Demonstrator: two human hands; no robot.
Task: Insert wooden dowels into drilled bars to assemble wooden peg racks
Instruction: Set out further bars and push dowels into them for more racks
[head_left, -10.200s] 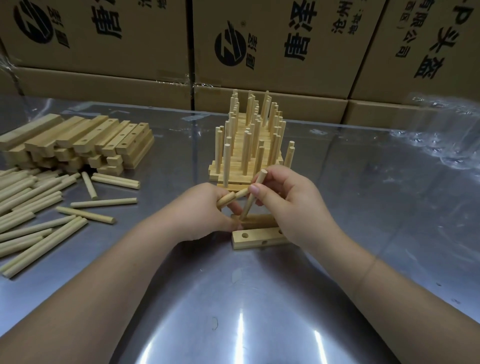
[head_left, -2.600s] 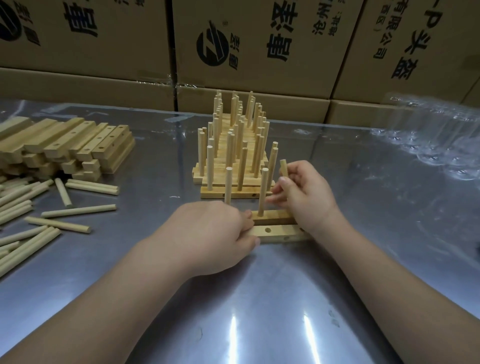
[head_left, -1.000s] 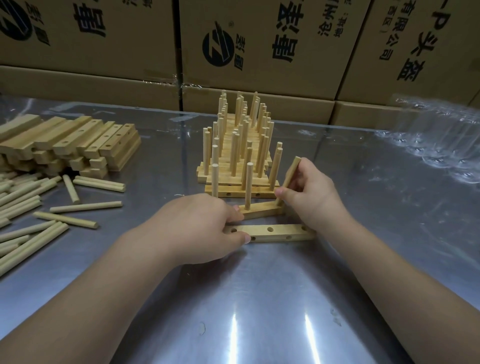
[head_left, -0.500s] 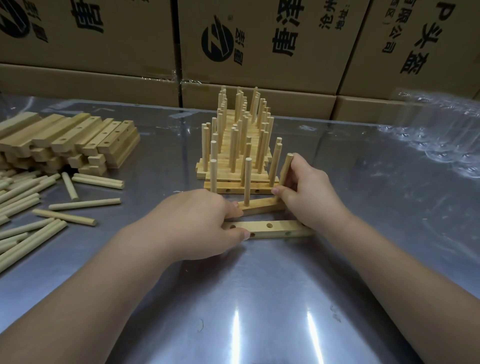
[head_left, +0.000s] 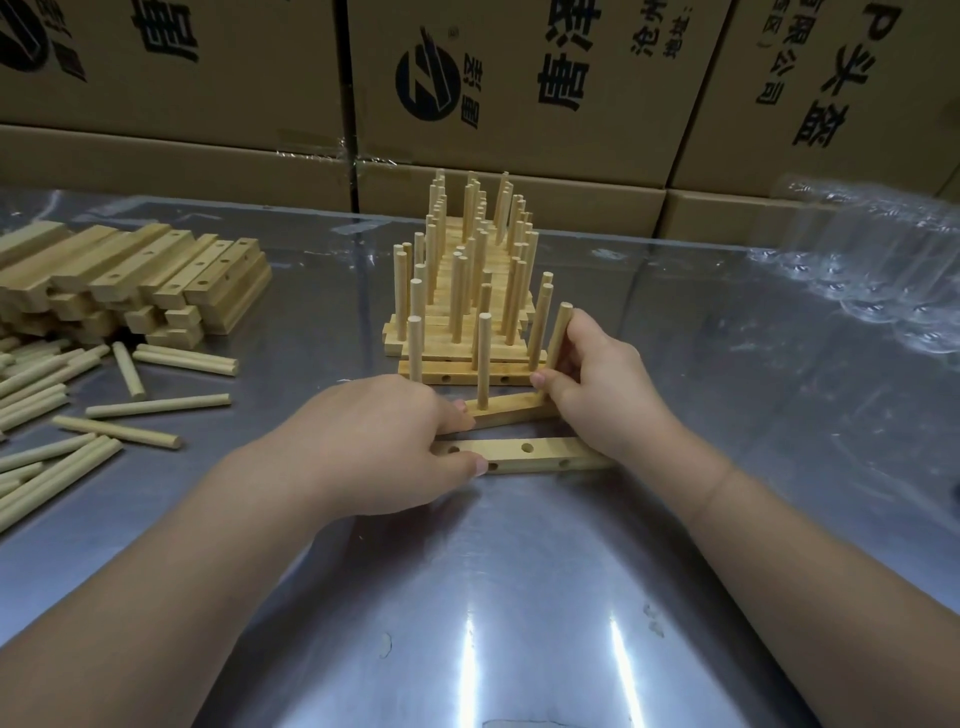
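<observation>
A drilled wooden bar (head_left: 511, 408) lies on the metal table (head_left: 519, 597) with two dowels standing in it, one in the middle (head_left: 483, 358) and one at the left end (head_left: 415, 348). My right hand (head_left: 597, 384) pinches a third dowel (head_left: 560, 335), held nearly upright at the bar's right end. My left hand (head_left: 384, 441) rests curled over the bar's left end, its thumb on a second bar with empty holes (head_left: 530, 453) lying just in front. Behind stands a stack of finished peg racks (head_left: 467, 291).
A pile of drilled bars (head_left: 130, 280) sits at the back left, with several loose dowels (head_left: 62, 415) scattered in front of it. Crumpled clear plastic (head_left: 883, 270) lies at the back right. Cardboard boxes (head_left: 519, 78) wall off the far edge.
My right hand has brought its dowel from a tilt to nearly upright at the bar's right end. My left hand has stayed on the bars.
</observation>
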